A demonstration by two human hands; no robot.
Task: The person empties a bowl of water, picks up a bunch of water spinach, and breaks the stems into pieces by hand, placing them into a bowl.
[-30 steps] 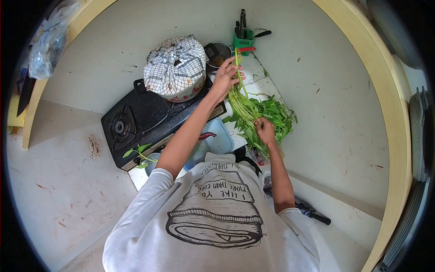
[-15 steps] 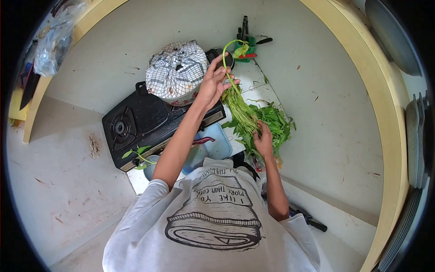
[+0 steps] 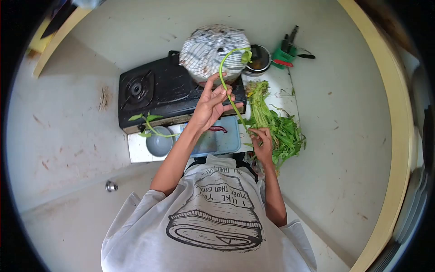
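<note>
A long green leafy stem (image 3: 233, 105), bent over at its top with a leaf hanging there, runs slantwise between my hands. My left hand (image 3: 213, 105) holds it partway up, thumb and fingers closed about it, in front of the stove. The stem's lower end is pinched in the fingers of my right hand (image 3: 262, 143). Just beyond the right hand lies a bundle of leafy greens (image 3: 281, 131) on the white tiled counter, its stem ends pointing to the back. A dark red chilli (image 3: 218, 129) rests at the blue cutting board or tray (image 3: 232, 138) below my left hand.
A black gas stove (image 3: 156, 97) carries a pot wrapped in checked cloth (image 3: 210, 50). A small dark pan (image 3: 259, 61) and a green holder with knives (image 3: 284, 56) stand at the back right. A grey bowl (image 3: 159, 144) with a leafy sprig (image 3: 152, 122) sits at front left.
The view has shifted, showing more of the counter. My right hand has left the bundle and now pinches the stem's lower end; my left hand still holds the stem.
</note>
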